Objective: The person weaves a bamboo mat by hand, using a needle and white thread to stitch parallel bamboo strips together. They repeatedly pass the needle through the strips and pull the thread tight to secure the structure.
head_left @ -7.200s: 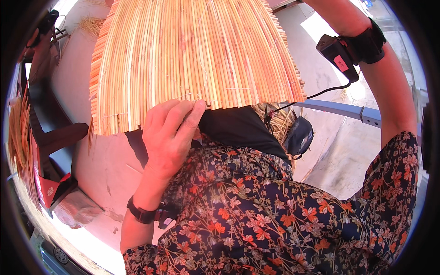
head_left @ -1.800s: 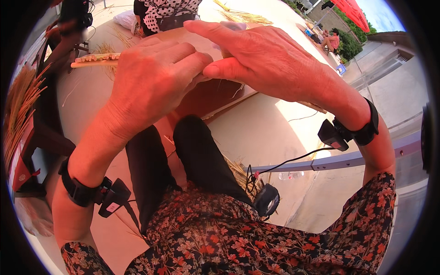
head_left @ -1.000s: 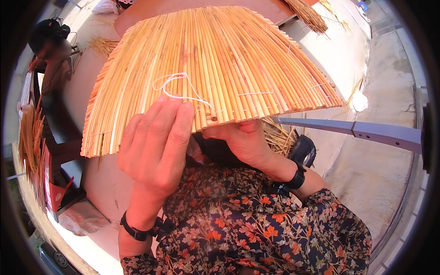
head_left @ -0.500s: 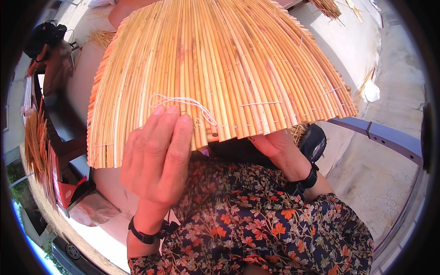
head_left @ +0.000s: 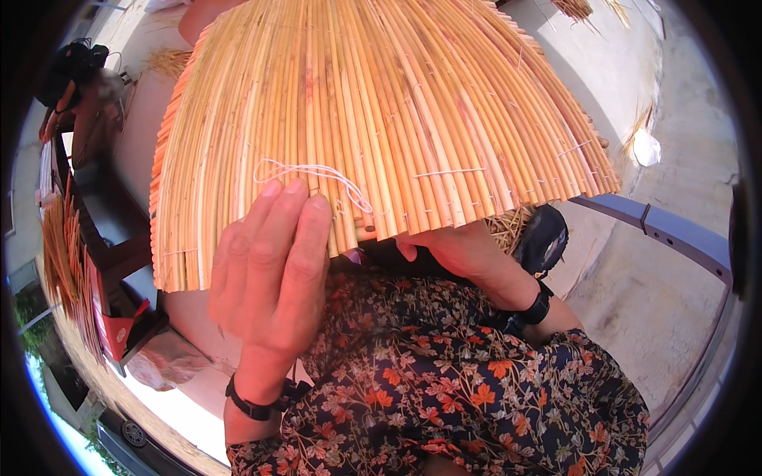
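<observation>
A mat of straight pale-orange reeds [head_left: 381, 103], stitched with short white threads, fills the upper middle of the head view. A loose loop of white string [head_left: 313, 170] lies on it near the front edge. My left hand [head_left: 274, 278] grips that edge, fingers close together on top beside the string, thumb hidden. My right hand [head_left: 452, 258] is beneath the front edge, right of the left one; part of its fingers shows, the rest is hidden by the mat.
A dark chair-like frame [head_left: 107, 230] with reed bundles [head_left: 63, 262] stands at left; behind it is a co-worker [head_left: 75, 79]. A grey metal bar [head_left: 675, 242] crosses at right. A dark pouch [head_left: 544, 238] and straw lie beside my lap.
Since a second ago the mat appears larger and slightly further right. In the last half second my right hand has slid a little leftward under the edge; my left keeps its grip.
</observation>
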### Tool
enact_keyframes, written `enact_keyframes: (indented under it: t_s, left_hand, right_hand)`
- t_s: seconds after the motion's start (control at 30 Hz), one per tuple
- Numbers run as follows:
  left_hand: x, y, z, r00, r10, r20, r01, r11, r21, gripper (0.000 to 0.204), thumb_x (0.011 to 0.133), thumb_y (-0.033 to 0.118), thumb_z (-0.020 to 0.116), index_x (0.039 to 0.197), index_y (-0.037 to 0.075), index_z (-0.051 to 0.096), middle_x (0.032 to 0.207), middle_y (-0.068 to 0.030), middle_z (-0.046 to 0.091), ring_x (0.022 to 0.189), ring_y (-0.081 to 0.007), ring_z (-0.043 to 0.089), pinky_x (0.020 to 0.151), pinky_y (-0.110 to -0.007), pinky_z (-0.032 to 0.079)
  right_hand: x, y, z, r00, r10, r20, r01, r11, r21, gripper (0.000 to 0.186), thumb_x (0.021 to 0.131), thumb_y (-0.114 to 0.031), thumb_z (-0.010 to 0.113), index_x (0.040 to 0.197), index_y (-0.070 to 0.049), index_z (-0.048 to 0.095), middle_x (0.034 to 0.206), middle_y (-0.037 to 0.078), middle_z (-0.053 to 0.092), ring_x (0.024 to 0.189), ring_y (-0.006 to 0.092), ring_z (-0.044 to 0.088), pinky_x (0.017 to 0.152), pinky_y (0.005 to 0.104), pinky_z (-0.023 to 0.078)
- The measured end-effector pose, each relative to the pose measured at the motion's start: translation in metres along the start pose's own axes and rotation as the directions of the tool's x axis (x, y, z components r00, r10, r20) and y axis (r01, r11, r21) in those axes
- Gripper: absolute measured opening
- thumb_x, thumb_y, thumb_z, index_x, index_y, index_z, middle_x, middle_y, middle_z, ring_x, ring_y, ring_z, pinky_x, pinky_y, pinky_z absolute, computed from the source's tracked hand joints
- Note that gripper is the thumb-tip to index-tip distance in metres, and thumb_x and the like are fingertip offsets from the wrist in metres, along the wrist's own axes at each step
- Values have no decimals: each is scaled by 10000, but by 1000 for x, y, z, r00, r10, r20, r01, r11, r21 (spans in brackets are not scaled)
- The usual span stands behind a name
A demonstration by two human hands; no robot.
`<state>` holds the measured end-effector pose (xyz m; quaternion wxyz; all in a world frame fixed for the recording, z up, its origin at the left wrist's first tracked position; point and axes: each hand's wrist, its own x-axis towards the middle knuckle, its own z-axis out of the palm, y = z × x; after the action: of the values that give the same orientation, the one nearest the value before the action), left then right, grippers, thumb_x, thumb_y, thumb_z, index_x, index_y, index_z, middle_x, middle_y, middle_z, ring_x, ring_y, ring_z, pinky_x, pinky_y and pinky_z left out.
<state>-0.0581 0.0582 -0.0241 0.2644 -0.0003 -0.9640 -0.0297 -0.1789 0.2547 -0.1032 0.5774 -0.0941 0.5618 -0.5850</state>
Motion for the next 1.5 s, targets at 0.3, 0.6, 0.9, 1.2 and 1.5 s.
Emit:
enact_keyframes:
  t_s: [0.3,0.6,0.9,1.2,1.5]
  left_hand:
    - [0,1,1,1000,-19,-11,19,1000,7,267,843,-12,719,1108,21,736,1087,-142,733,993,-307,737,758,-363,580]
    - [-5,4,9,998,-42,-42,42,999,-5,239,838,-12,731,1073,23,748,1060,-134,742,982,-302,741,776,-361,584]
    - [-11,7,12,997,-72,-13,71,996,-56,391,766,-112,689,1142,-6,721,1142,-173,728,1045,-343,720,895,-400,577]
    - [-6,-1,-1,998,-63,-28,62,998,-25,365,814,-91,670,1167,-8,712,1145,-182,724,1059,-348,716,919,-413,571]
    - [2,1,-1,999,-30,-17,30,999,-34,367,818,-99,683,1178,-32,704,1146,-182,725,1058,-348,717,916,-405,573]
  right_hand:
    - [-2,-11,16,979,-106,173,67,974,217,266,984,-200,691,1076,39,762,801,73,709,737,124,654,705,285,539]
    - [3,52,-35,966,-115,-232,204,890,409,225,930,-79,558,719,-23,607,604,79,554,529,169,532,517,292,405]
    - [24,43,-15,999,-53,4,14,338,941,331,982,-365,663,1187,-105,646,1026,37,702,643,112,609,418,232,462]
    - [39,96,-110,965,-123,-231,257,281,924,384,1042,-215,580,1347,16,552,1308,152,635,1091,290,652,897,435,587]
    - [40,87,-116,837,37,-546,433,566,702,288,1045,-133,573,1295,10,561,1167,103,680,992,184,682,743,337,606]
